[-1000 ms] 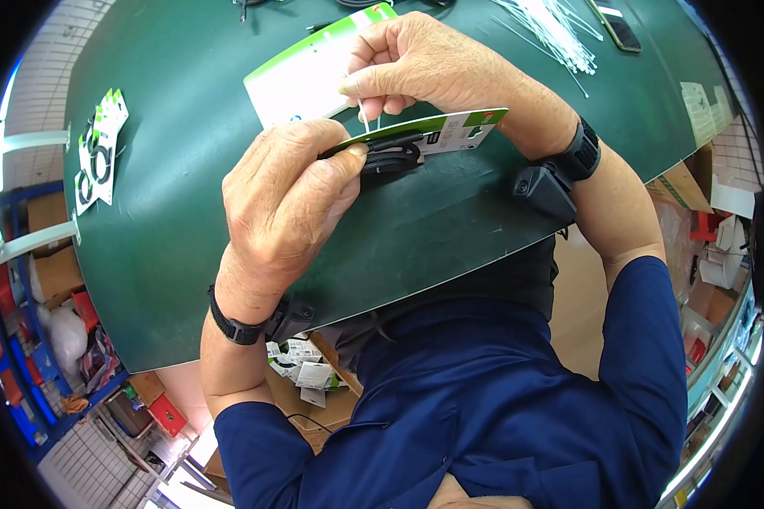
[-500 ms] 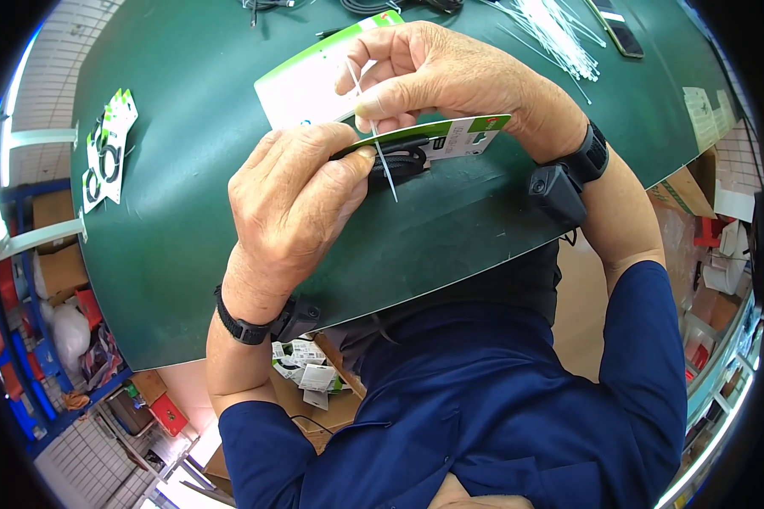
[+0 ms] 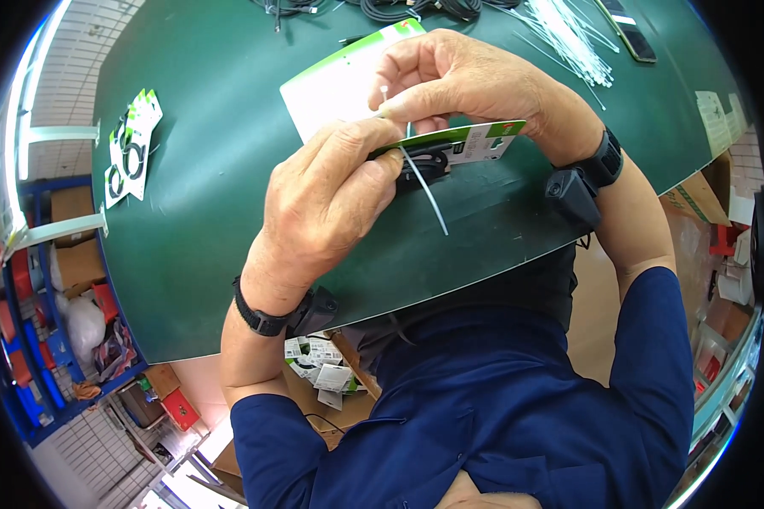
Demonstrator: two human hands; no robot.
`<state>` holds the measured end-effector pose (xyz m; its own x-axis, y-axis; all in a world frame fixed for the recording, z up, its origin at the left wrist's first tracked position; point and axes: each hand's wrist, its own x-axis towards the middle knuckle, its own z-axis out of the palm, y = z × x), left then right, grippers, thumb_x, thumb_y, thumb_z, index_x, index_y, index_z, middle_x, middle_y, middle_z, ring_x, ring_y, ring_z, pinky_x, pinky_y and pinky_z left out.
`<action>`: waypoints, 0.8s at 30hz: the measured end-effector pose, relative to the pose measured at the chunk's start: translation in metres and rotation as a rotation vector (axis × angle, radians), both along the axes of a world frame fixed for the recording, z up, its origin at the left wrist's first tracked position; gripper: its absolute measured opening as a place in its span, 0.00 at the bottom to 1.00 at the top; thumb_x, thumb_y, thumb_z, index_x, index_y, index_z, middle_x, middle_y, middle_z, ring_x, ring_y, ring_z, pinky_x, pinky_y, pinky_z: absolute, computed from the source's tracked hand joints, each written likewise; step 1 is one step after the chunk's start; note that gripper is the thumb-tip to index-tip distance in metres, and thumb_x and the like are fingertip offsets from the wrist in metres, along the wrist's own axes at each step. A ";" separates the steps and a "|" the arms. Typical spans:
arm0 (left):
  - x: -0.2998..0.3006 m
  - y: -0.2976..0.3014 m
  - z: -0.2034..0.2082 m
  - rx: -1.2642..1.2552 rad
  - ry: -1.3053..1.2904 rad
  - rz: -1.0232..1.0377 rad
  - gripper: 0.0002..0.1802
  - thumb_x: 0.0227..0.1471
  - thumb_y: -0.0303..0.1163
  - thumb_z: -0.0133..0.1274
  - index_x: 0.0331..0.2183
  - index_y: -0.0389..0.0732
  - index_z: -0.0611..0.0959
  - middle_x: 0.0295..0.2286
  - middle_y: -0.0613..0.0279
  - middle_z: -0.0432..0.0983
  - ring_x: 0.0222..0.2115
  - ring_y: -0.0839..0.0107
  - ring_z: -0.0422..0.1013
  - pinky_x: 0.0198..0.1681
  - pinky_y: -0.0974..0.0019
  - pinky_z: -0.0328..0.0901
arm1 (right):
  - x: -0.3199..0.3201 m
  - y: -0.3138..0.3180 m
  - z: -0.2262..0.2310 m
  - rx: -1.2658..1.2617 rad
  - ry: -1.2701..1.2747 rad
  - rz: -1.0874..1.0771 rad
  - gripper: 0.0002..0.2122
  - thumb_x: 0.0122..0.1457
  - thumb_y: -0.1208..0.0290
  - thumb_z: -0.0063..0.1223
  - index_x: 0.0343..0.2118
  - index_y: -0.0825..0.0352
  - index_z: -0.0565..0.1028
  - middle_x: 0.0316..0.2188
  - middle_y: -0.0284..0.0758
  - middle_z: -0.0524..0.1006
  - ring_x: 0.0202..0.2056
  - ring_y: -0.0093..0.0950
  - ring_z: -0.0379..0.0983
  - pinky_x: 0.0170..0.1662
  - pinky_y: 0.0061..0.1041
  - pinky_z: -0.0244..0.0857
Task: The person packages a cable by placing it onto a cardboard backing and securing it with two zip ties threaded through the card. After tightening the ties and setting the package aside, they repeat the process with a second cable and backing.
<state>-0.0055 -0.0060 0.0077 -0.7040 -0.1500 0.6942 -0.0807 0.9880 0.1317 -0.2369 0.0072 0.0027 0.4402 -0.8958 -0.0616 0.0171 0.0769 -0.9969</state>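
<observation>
Left hand: the left hand (image 3: 335,204) is curled over the near end of a green-edged card (image 3: 475,141), fingers clamped on it and on the black cable (image 3: 429,161) bundled against it.
Right hand: the right hand (image 3: 467,81) reaches in from above, thumb and forefinger pinched on the upper end of a white zip tie (image 3: 423,188).
Zip tie: it runs from the right hand's pinch down past the card, its loose tail sticking out below and to the right of the left hand's fingertips.
Card: held in the air between both hands, just above the green table (image 3: 204,170).
White sheet: a white sheet (image 3: 335,81) with a green edge lies on the table under and behind the hands.
Spare ties: a heap of ties (image 3: 569,34) lies beyond the right hand.
Left of the hands: finished packs (image 3: 130,146) lie well apart, near the table edge.
Wrists: each carries a black band with a small black box.
</observation>
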 end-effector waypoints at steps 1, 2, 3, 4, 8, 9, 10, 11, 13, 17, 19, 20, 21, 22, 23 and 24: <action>0.000 0.000 -0.001 -0.004 -0.007 0.006 0.11 0.38 0.17 0.64 0.28 0.34 0.81 0.36 0.57 0.80 0.33 0.62 0.79 0.33 0.64 0.75 | 0.001 0.000 0.001 -0.004 -0.007 0.006 0.09 0.65 0.69 0.61 0.43 0.69 0.80 0.27 0.26 0.79 0.25 0.12 0.73 0.30 0.11 0.68; 0.000 0.000 -0.002 -0.010 0.005 0.005 0.11 0.38 0.18 0.64 0.28 0.34 0.81 0.36 0.57 0.80 0.33 0.63 0.79 0.32 0.64 0.75 | 0.001 0.000 0.002 -0.002 0.003 -0.005 0.09 0.65 0.69 0.61 0.41 0.68 0.79 0.27 0.26 0.79 0.25 0.12 0.73 0.30 0.11 0.68; 0.000 0.000 -0.003 -0.017 0.016 0.004 0.10 0.38 0.18 0.64 0.28 0.34 0.81 0.36 0.57 0.80 0.33 0.63 0.79 0.32 0.64 0.75 | 0.001 0.000 0.002 0.001 0.012 -0.016 0.08 0.65 0.69 0.61 0.40 0.68 0.79 0.26 0.26 0.78 0.26 0.12 0.73 0.29 0.11 0.68; 0.000 -0.001 -0.003 -0.023 0.027 0.003 0.10 0.38 0.19 0.64 0.28 0.35 0.81 0.36 0.57 0.80 0.33 0.64 0.79 0.31 0.65 0.75 | 0.001 0.000 0.002 0.004 0.022 -0.027 0.08 0.64 0.69 0.61 0.39 0.68 0.79 0.26 0.26 0.78 0.26 0.12 0.73 0.29 0.11 0.68; 0.001 -0.001 -0.005 -0.033 0.018 0.014 0.09 0.39 0.20 0.63 0.27 0.36 0.80 0.35 0.59 0.79 0.31 0.66 0.78 0.29 0.65 0.74 | -0.001 -0.002 0.004 0.013 0.085 -0.005 0.07 0.65 0.69 0.61 0.36 0.67 0.77 0.26 0.25 0.78 0.27 0.12 0.73 0.30 0.12 0.68; 0.002 0.000 -0.004 -0.037 0.012 0.026 0.09 0.39 0.20 0.63 0.27 0.36 0.80 0.35 0.59 0.79 0.31 0.66 0.78 0.29 0.65 0.74 | -0.003 -0.003 0.002 0.009 0.079 0.006 0.07 0.65 0.69 0.61 0.36 0.67 0.77 0.26 0.25 0.78 0.27 0.12 0.73 0.30 0.12 0.68; 0.001 0.001 -0.005 -0.028 0.008 0.026 0.09 0.39 0.21 0.62 0.27 0.37 0.80 0.34 0.60 0.79 0.31 0.66 0.78 0.28 0.66 0.73 | -0.007 -0.004 0.000 -0.011 0.096 0.058 0.07 0.65 0.69 0.61 0.35 0.67 0.77 0.26 0.25 0.78 0.27 0.12 0.73 0.30 0.12 0.68; 0.000 0.001 -0.006 -0.019 0.004 0.027 0.09 0.39 0.21 0.62 0.27 0.37 0.79 0.34 0.60 0.79 0.31 0.67 0.77 0.27 0.66 0.73 | -0.010 -0.006 -0.001 -0.031 0.115 0.110 0.07 0.65 0.69 0.60 0.35 0.66 0.77 0.26 0.25 0.78 0.27 0.12 0.73 0.30 0.12 0.68; 0.001 0.001 -0.005 -0.011 0.005 0.035 0.09 0.39 0.22 0.61 0.27 0.38 0.79 0.34 0.61 0.79 0.30 0.67 0.77 0.27 0.66 0.72 | -0.012 -0.009 -0.003 -0.053 0.136 0.169 0.07 0.65 0.69 0.60 0.34 0.66 0.76 0.27 0.25 0.78 0.27 0.12 0.73 0.30 0.13 0.68; -0.001 -0.002 -0.007 0.002 0.041 0.014 0.10 0.39 0.21 0.62 0.27 0.39 0.78 0.32 0.62 0.78 0.29 0.67 0.77 0.26 0.66 0.72 | -0.012 -0.010 -0.007 -0.015 0.105 0.170 0.07 0.64 0.69 0.61 0.36 0.67 0.77 0.28 0.26 0.78 0.29 0.13 0.74 0.32 0.13 0.68; -0.002 -0.002 -0.006 0.026 0.059 0.022 0.11 0.38 0.21 0.63 0.28 0.40 0.78 0.31 0.63 0.78 0.29 0.67 0.77 0.27 0.64 0.72 | -0.011 -0.010 -0.005 -0.038 0.131 0.144 0.07 0.64 0.70 0.60 0.39 0.68 0.78 0.30 0.28 0.80 0.30 0.14 0.75 0.34 0.15 0.69; -0.002 -0.001 -0.005 0.038 0.072 0.026 0.12 0.38 0.21 0.64 0.29 0.40 0.79 0.31 0.63 0.78 0.29 0.66 0.77 0.27 0.63 0.73 | -0.011 -0.009 -0.003 -0.049 0.148 0.131 0.07 0.64 0.70 0.60 0.40 0.68 0.79 0.31 0.28 0.80 0.31 0.15 0.75 0.34 0.15 0.69; -0.002 -0.001 -0.004 0.039 0.092 0.029 0.12 0.38 0.21 0.64 0.29 0.40 0.79 0.31 0.63 0.78 0.29 0.66 0.77 0.27 0.63 0.73 | -0.012 -0.009 -0.001 -0.047 0.167 0.135 0.07 0.64 0.70 0.60 0.40 0.68 0.79 0.31 0.28 0.80 0.31 0.15 0.75 0.34 0.15 0.69; -0.001 -0.001 -0.002 0.080 0.082 0.037 0.12 0.38 0.21 0.64 0.29 0.39 0.79 0.31 0.62 0.79 0.29 0.65 0.78 0.28 0.62 0.73 | -0.014 -0.009 0.001 -0.099 0.189 0.034 0.08 0.64 0.70 0.60 0.41 0.68 0.79 0.33 0.28 0.81 0.33 0.15 0.76 0.35 0.16 0.70; 0.001 -0.001 0.001 0.123 0.075 0.044 0.12 0.38 0.20 0.64 0.29 0.39 0.79 0.30 0.61 0.79 0.29 0.64 0.78 0.29 0.61 0.73 | -0.016 -0.009 0.004 -0.152 0.211 -0.066 0.08 0.64 0.71 0.60 0.42 0.68 0.80 0.34 0.29 0.82 0.34 0.16 0.76 0.36 0.17 0.70; 0.002 0.000 0.004 0.166 0.069 0.050 0.13 0.38 0.20 0.65 0.29 0.38 0.79 0.30 0.60 0.80 0.29 0.63 0.79 0.29 0.60 0.73 | -0.018 -0.008 0.008 -0.206 0.235 -0.164 0.08 0.64 0.71 0.60 0.43 0.68 0.80 0.35 0.29 0.82 0.36 0.16 0.77 0.37 0.18 0.70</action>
<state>-0.0033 -0.0064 0.0114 -0.6443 -0.3006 0.7033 -0.1144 0.9470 0.3000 -0.2553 -0.0009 0.0112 0.2847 -0.9575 0.0458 -0.2191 -0.1115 -0.9693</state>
